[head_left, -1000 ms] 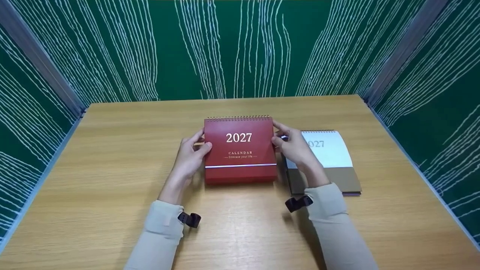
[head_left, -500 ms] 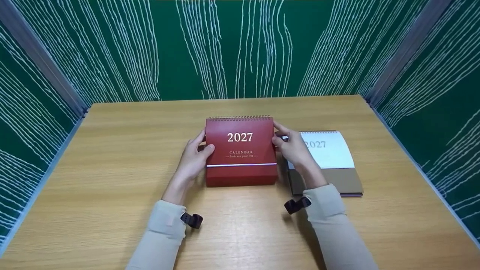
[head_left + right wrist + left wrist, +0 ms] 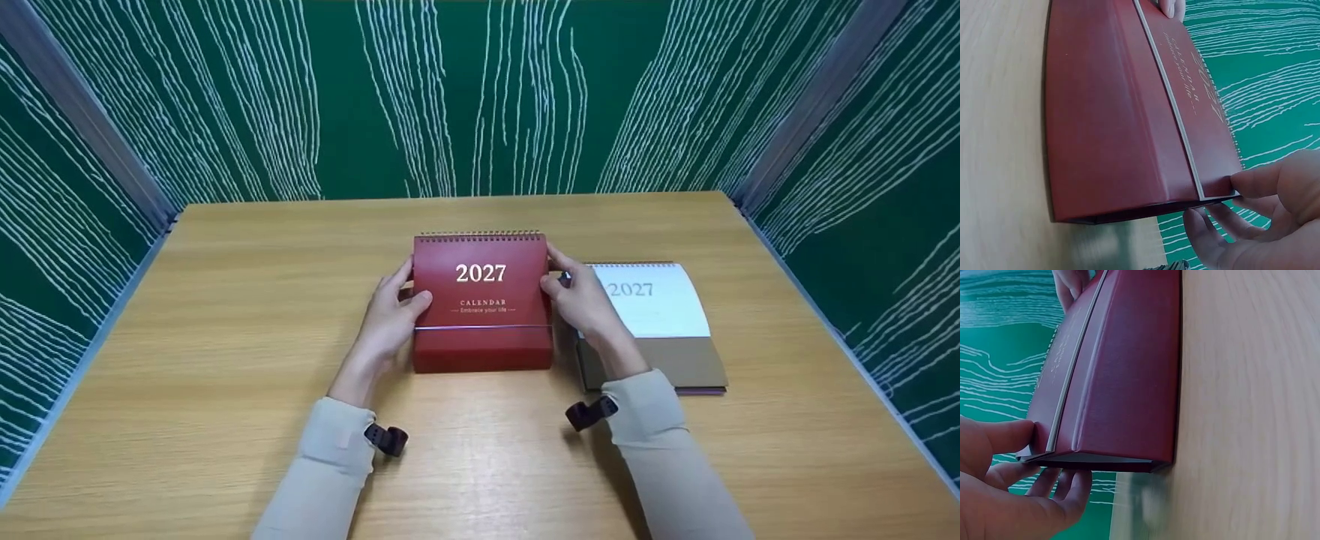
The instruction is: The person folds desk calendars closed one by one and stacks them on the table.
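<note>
A red desk calendar (image 3: 483, 300) with a spiral top and "2027" on its cover stands tilted back on the table. My left hand (image 3: 391, 311) grips its left edge, thumb on the front and fingers behind, as the left wrist view shows. At the opposite edge my right hand (image 3: 589, 300) pinches it in the same way, thumb in front. The right wrist view shows the calendar's folded red base (image 3: 1106, 129) close against the tabletop. Just to the right lies a second calendar (image 3: 660, 315) with a white page and a brown lower band, partly hidden by my right hand and wrist.
The wooden table (image 3: 225, 337) reaches back to a green wall (image 3: 360, 105) with wavy white lines. Similar green panels stand at both sides. A small black device (image 3: 386, 439) sits on each sleeve cuff.
Both hands keep their hold on the red calendar. It appears slightly further right in the view, and the bright reflection on its lower strip has dimmed. The white calendar stays beside it.
</note>
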Available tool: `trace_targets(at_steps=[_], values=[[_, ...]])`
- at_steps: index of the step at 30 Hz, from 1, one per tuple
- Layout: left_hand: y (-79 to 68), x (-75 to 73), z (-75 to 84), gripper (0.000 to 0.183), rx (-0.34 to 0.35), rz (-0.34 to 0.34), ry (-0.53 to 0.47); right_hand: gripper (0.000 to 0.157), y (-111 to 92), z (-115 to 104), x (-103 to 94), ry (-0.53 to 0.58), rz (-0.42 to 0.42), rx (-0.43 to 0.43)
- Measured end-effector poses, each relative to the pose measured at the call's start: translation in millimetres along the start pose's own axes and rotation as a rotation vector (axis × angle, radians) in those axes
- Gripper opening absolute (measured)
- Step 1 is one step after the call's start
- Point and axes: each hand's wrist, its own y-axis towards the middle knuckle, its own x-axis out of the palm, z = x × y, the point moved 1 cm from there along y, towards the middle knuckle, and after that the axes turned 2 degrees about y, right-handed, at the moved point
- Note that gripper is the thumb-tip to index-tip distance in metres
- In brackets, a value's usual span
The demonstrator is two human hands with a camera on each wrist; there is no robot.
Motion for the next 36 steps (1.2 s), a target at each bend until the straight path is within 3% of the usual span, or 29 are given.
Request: trace_targets(at_steps=[22,36], values=[[9.3,2.1,-12.7,0.074,0.034,-0.038,0.015,0.069,1,7,14.4,-0.061,-0.026,0.013],[9.9,1.6,-17.9,0.076,0.01,-0.064,0.032,0.069,0,12,23.2,-0.05,-0.037,0.051]])
